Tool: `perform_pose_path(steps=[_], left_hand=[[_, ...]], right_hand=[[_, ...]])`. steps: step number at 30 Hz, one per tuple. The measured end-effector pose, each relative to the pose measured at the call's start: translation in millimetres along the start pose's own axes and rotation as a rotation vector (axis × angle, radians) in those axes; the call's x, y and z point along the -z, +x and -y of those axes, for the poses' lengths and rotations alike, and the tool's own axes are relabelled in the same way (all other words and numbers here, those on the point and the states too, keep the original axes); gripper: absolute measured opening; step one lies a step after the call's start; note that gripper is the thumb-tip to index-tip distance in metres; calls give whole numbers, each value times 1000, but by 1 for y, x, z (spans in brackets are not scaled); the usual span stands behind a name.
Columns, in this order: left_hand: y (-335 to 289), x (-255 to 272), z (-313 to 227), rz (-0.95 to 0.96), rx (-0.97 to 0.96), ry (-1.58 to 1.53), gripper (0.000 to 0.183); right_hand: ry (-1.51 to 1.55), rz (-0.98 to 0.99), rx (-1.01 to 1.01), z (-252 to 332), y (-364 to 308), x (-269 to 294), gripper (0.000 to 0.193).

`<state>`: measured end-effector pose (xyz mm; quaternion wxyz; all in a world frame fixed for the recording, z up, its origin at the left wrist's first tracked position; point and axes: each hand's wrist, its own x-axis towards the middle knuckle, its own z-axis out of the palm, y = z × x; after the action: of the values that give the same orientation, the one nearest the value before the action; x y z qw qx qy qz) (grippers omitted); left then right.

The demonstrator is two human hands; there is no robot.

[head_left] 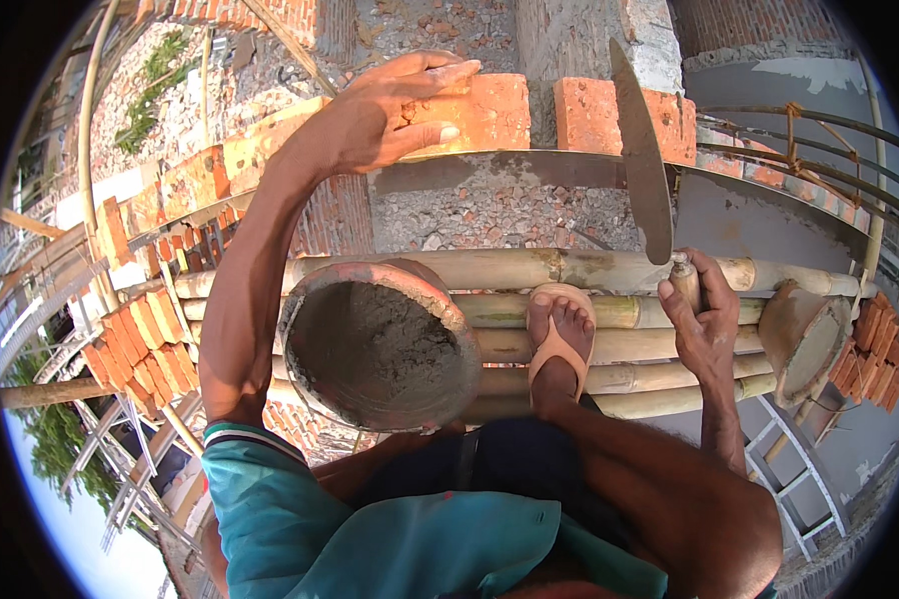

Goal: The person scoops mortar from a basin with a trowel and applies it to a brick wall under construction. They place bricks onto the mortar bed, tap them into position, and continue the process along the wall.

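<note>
My left hand (395,112) is on an orange brick (501,112) on top of the wall, its thumb on the near side and its fingers over the far side. Upright in my right hand (707,314) is a trowel (644,160), gripped by its handle, with the long grey blade pointing away from me. To the right of the held brick, past a gap, sits another brick (589,115), partly behind the blade. A round bucket (459,299) of wet grey mortar (370,344) stands between my arms, nearer the left one.
Bamboo poles (629,344) form the platform under my sandalled foot (561,329). Brick stacks lie at the left (140,349) and right (874,349). A second mortar-smeared container (804,339) stands at the right, near a metal ladder (794,469). Rubble (509,215) covers the ground below.
</note>
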<state>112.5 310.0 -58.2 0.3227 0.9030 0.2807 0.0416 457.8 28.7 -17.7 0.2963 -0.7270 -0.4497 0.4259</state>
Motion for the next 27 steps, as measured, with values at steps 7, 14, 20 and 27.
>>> perform_pose_path(steps=[7, 14, 20, 27], left_hand=[[-32, 28, 25, 119, 545, -264, 51], [-32, 25, 35, 59, 454, -271, 50], [-33, 21, 43, 63, 445, -138, 49], [-37, 17, 50, 58, 402, -117, 52]], right_hand=[[203, 172, -114, 34, 3, -38, 45], [185, 255, -27, 55, 28, -73, 56], [118, 273, -49, 72, 43, -84, 54], [180, 286, -163, 75, 49, -80, 49]])
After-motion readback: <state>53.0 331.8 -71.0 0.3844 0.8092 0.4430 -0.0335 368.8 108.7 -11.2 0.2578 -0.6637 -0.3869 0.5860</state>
